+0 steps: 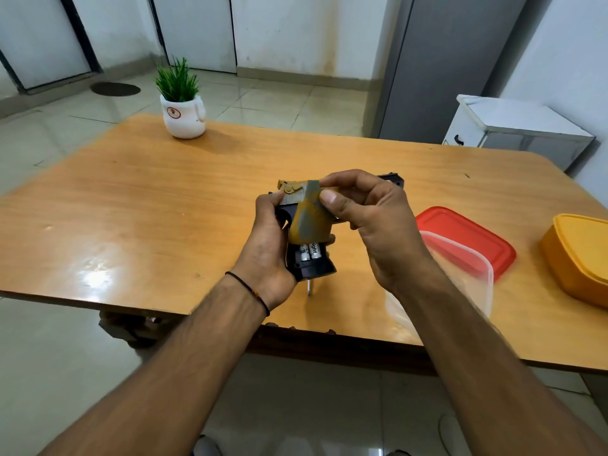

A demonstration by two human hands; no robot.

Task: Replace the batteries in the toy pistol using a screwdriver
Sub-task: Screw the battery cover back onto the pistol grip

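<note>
Toy pistol (312,269) held in both hands above the near middle of the desk (164,192), battery bay partly uncovered.
The left hand (268,245) grips the black pistol body from the left, fingers curled round it. The right hand (371,225) pinches the far end of the yellow-and-grey cover (309,222) between thumb and forefinger. Two batteries (311,252) show below the cover. A thin metal shaft (309,289) pokes out beneath the pistol. On the right lie a clear tub (470,278), a red lid (467,235) and a yellow box (579,258); a potted plant (182,103) stands far left.
</note>
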